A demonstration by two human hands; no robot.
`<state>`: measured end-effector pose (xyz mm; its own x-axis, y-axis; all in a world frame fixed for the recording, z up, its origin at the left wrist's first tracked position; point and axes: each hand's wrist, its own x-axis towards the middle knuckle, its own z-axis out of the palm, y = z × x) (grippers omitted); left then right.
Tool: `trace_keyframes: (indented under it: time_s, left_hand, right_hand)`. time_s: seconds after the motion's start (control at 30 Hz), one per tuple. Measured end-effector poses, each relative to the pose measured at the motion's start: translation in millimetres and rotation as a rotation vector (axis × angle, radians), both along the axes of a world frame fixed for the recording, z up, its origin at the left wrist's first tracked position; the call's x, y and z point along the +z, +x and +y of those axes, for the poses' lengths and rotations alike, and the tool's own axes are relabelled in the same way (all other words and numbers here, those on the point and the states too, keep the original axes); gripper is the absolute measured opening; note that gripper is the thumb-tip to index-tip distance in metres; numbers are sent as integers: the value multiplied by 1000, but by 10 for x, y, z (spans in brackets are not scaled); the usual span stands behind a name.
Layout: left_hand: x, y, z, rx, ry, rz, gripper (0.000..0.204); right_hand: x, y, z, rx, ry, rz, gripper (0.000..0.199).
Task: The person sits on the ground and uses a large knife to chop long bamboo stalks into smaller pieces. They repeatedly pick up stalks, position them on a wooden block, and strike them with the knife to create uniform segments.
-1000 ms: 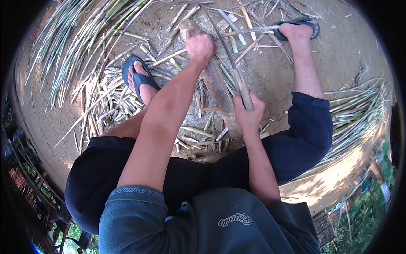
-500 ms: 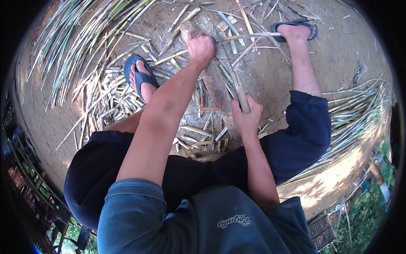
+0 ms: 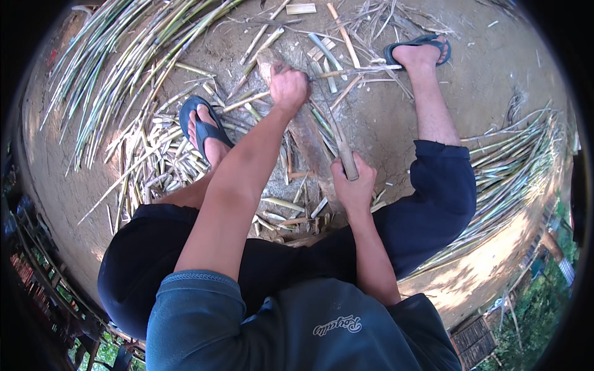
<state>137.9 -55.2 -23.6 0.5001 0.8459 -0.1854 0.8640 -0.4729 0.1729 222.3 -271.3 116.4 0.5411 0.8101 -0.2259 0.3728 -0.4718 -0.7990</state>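
My left hand (image 3: 289,88) is closed round a thin pale stalk (image 3: 352,71) above the far end of a worn wooden plank (image 3: 311,143). The stalk runs right from this hand to the sandal on my right foot; its stretch inside the fist is hidden. My right hand (image 3: 355,188) grips the pale handle of a long knife (image 3: 348,162), nearer to me. Its narrow dark blade points away, up to the stalk just right of my left fist; whether the edge touches the stalk, I cannot tell.
Cut stalk pieces (image 3: 162,166) are heaped beside my left sandal (image 3: 206,127). Long stalks lie in bundles at the far left (image 3: 102,74) and at the right (image 3: 513,164). Split pieces (image 3: 325,49) litter the dirt ground beyond the plank. My right sandal (image 3: 405,44) stands at the far right.
The whole scene sits slightly lower and further left in view. Both hands keep their grips, with little change between them, the knife and the stalk.
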Motion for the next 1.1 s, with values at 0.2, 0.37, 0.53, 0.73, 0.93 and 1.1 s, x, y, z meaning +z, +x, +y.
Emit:
trace_keyframes:
  time_s: [0.2, 0.37, 0.53, 0.73, 0.93, 1.1]
  left_hand:
    - [42, -151, -209, 52, 265, -517, 28]
    - [21, -272, -98, -90, 191, -641, 20]
    - [121, -276, 30, -164, -132, -492, 33]
    - [232, -209, 195, -224, -405, -256, 41]
    - [138, -180, 185, -364, -266, -207, 37]
    - [41, -177, 66, -256, -106, -244, 36]
  right_hand:
    - [-170, 60, -66, -39, 60, -2, 7]
    - [-238, 15, -32, -27, 156, -31, 7]
    - [-288, 79, 73, -63, 127, -60, 9]
    - [-235, 116, -32, -71, 130, -35, 12]
    - [-217, 16, -178, -100, 79, -24, 12]
    - [-245, 12, -177, -96, 81, -24, 12]
